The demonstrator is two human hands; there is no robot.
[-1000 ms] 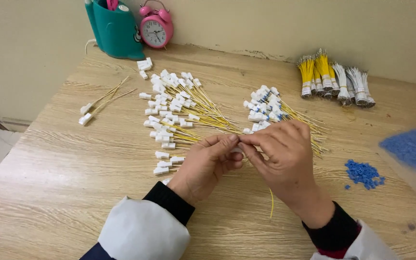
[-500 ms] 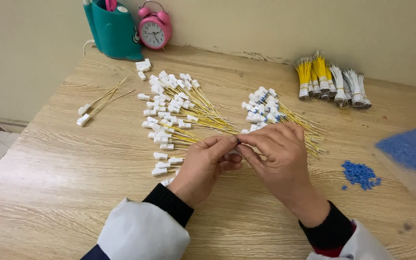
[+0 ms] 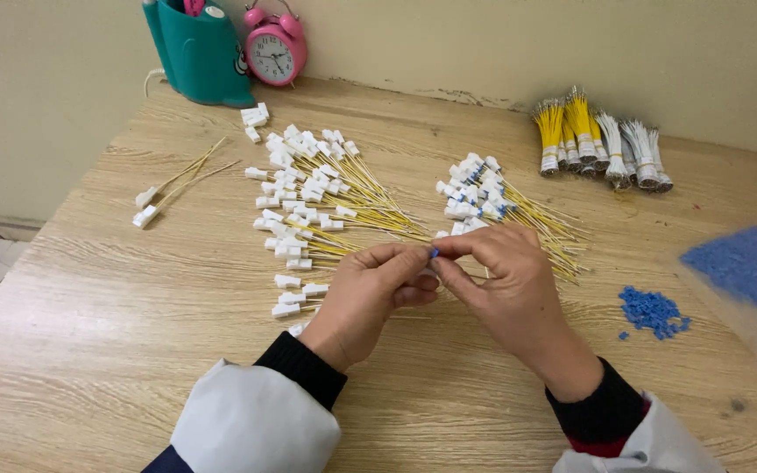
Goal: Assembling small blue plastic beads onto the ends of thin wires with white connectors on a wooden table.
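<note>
Both hands meet over the middle of the tabletop [image 3: 89,350], fingertips pinched together: the left hand [image 3: 370,293] and right hand [image 3: 505,280] close on a tiny blue piece [image 3: 435,252] held between them, just above the wood. What else they grip is hidden by the fingers. Behind the left hand lies a spread of yellow wires with white plugs [image 3: 313,201]; a smaller pile with blue-tipped plugs [image 3: 475,197] sits just behind the right hand. A few loose wires [image 3: 173,184] lie well apart to the left. Right of the hands are a small heap of blue bits [image 3: 652,311] and a blurred blue mass [image 3: 746,267]. At the back stand bundled wires [image 3: 602,140], a pink clock [image 3: 273,48] and a teal holder [image 3: 199,48].
</note>
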